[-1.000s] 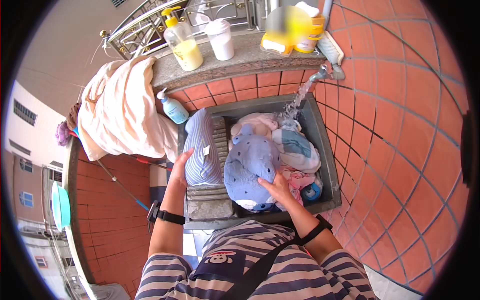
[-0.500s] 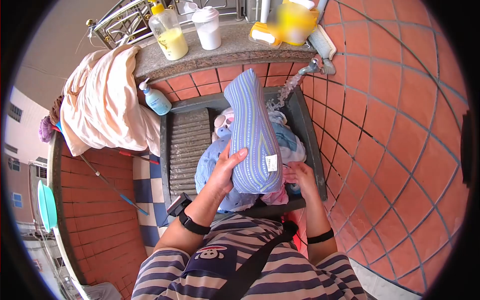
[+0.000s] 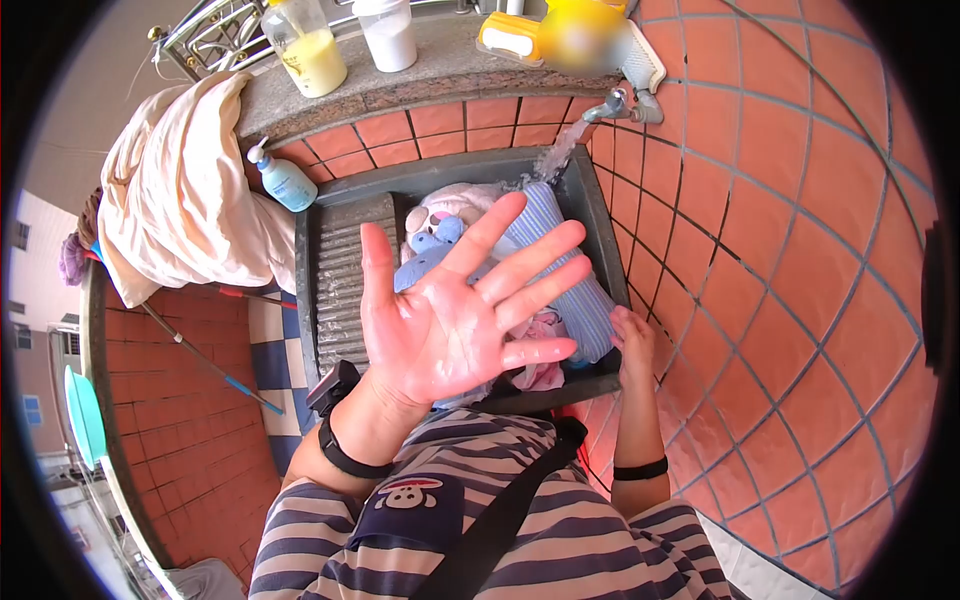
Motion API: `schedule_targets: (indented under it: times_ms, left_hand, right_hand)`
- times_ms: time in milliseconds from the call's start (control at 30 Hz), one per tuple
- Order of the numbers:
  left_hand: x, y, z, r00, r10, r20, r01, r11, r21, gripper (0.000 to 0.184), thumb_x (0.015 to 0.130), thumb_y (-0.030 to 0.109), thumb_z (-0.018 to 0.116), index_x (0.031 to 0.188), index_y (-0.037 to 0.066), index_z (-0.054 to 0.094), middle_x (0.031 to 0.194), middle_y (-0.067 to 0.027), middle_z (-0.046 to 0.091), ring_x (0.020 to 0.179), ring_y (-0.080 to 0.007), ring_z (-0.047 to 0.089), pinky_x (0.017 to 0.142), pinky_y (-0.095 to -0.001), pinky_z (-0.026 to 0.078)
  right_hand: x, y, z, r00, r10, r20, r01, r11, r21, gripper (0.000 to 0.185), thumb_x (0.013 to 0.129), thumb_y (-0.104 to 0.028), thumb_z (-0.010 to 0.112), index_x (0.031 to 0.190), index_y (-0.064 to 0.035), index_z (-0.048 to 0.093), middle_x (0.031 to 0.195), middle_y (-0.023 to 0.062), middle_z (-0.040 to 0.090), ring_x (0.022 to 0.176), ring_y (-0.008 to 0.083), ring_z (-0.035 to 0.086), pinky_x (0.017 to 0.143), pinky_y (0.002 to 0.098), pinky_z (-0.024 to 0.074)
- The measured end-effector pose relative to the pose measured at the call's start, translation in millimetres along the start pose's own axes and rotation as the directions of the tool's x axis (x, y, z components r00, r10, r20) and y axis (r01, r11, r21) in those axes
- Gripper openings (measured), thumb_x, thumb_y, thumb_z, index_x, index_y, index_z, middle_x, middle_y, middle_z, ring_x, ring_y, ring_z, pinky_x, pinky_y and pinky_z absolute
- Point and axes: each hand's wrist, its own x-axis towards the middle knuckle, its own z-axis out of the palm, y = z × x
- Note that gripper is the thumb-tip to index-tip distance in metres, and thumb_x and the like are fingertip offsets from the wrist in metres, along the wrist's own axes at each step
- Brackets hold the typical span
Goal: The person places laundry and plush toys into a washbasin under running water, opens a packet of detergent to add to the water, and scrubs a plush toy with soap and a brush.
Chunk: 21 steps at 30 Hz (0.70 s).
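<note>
My left hand point(image 3: 450, 315) is raised above the sink, its wet palm turned up toward me and its fingers spread, with nothing in it. My right hand point(image 3: 632, 345) is at the sink's right rim, near the lower end of a blue striped pillow point(image 3: 570, 270); its fingers are loosely bent and hold nothing visible. Whether they touch the pillow I cannot tell. The pillow lies slanted in the dark stone sink point(image 3: 590, 388), on top of other laundry. Behind my left hand, a blue plush toy point(image 3: 425, 265) and pink cloth point(image 3: 543, 375) are partly hidden.
Water runs from the tap point(image 3: 612, 105) into the sink's far right corner. A ribbed washboard point(image 3: 350, 270) forms the left side. A blue pump bottle point(image 3: 285, 180) stands behind it, beside a draped cream cloth point(image 3: 180, 190). On the ledge are a yellow soap bottle point(image 3: 308, 60) and a white-lidded cup point(image 3: 385, 35).
The striped pillow has left my left hand and now lies on the sink's right side. My left hand has opened with its palm up. My right hand has moved slightly right.
</note>
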Motion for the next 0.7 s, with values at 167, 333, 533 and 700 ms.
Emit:
schedule_targets:
  times_ms: [167,333,533,700]
  left_hand:
    - [3,4,12,0.996,0.019,0.083,-0.017,1.0,-0.025,0.085,0.087,0.065,0.034,0.146,0.018,-0.007,0.149,-0.017,-0.019,0.138,-0.0313,-0.016,0.104,-0.0657,0.01]
    - [3,9,13,0.997,0.056,0.045,-0.058,0.998,0.03,0.085,0.087,0.066,0.034,0.146,0.019,-0.005,0.149,-0.017,-0.017,0.138,-0.0347,-0.015,0.104,-0.0654,0.011]
    - [6,12,9,0.998,0.064,0.023,-0.066,0.986,0.15,0.084,0.085,0.069,0.03,0.146,0.023,-0.003,0.15,-0.017,-0.014,0.137,-0.0407,-0.01,0.103,-0.0647,0.016]
    - [6,11,4,0.998,0.049,0.027,-0.054,0.973,0.226,0.087,0.083,0.073,0.028,0.146,0.024,-0.006,0.15,-0.0169,-0.012,0.138,-0.0418,-0.006,0.103,-0.063,0.019]
  right_hand:
    - [3,-12,18,0.996,-0.054,0.067,0.053,0.999,0.01,0.04,0.087,-0.037,0.06,0.11,-0.0041,0.06,0.11,0.0083,0.062,0.105,0.0195,0.055,0.083,0.0351,0.0427]
    - [-4,-26,36,0.994,-0.086,0.062,0.086,0.996,-0.004,0.036,0.088,-0.033,0.06,0.106,-0.0015,0.062,0.102,0.0072,0.064,0.101,0.0167,0.057,0.083,0.0314,0.0436]
    - [-62,-118,66,0.86,-0.394,0.323,0.321,0.911,0.258,0.033,0.089,-0.027,0.06,0.1,0.0038,0.063,0.099,0.0099,0.063,0.1,0.0156,0.056,0.087,0.0309,0.0417]
    - [-101,-166,88,0.609,-0.579,0.541,0.395,0.814,0.427,0.028,0.084,-0.02,0.065,0.098,0.0047,0.064,0.106,0.0119,0.06,0.099,0.0175,0.056,0.088,0.0308,0.0412]
